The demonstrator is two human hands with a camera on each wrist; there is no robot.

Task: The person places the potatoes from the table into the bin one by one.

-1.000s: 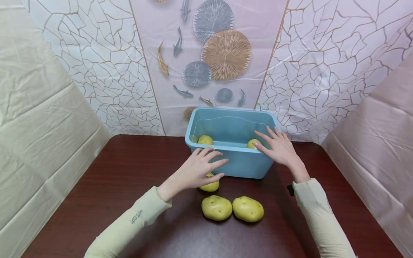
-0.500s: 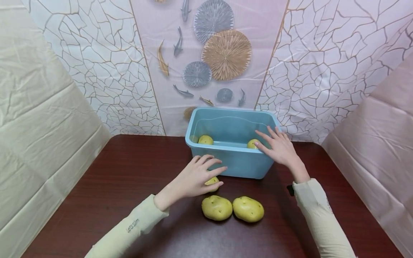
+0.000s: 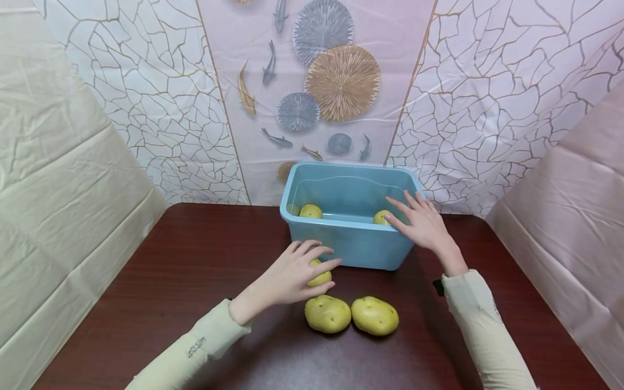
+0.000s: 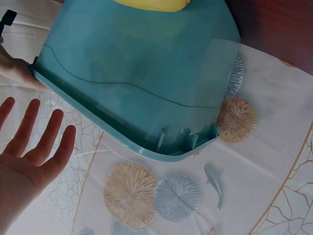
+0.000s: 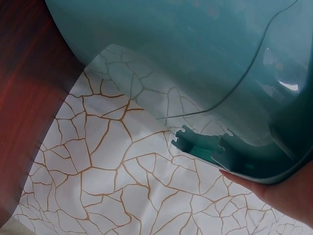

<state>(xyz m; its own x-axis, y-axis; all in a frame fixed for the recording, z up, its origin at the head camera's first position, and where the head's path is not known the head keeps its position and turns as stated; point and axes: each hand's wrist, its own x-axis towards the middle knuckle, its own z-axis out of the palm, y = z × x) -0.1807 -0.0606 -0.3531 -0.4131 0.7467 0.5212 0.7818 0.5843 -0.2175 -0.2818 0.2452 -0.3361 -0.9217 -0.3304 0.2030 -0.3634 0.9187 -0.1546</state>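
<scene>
My left hand (image 3: 280, 273) hovers in front of the blue plastic bin (image 3: 351, 246), palm down with fingers spread. Just beyond its thumb and fingers a yellow potato (image 3: 319, 276) lies on the table, partly covered by the hand. The left wrist view shows the fingers (image 4: 49, 137) stretched out with nothing between them. At the bin's front right corner my right hand (image 3: 421, 222) rests on the rim, fingers extended. Inside the bin lie two potatoes, one at the left (image 3: 310, 211) and one at the right (image 3: 382, 218), the latter beside the right thumb.
Two more potatoes, a left one (image 3: 327, 314) and a right one (image 3: 375, 316), lie side by side nearer the front of the dark wooden table (image 3: 195, 260). Patterned cloth (image 3: 322, 135) hangs right behind the bin, and pale cloth (image 3: 73, 189) borders the sides.
My left hand has drawn back from the bin's front wall and come down toward the potato there. The right hand, the bin and the potatoes have stayed in place.
</scene>
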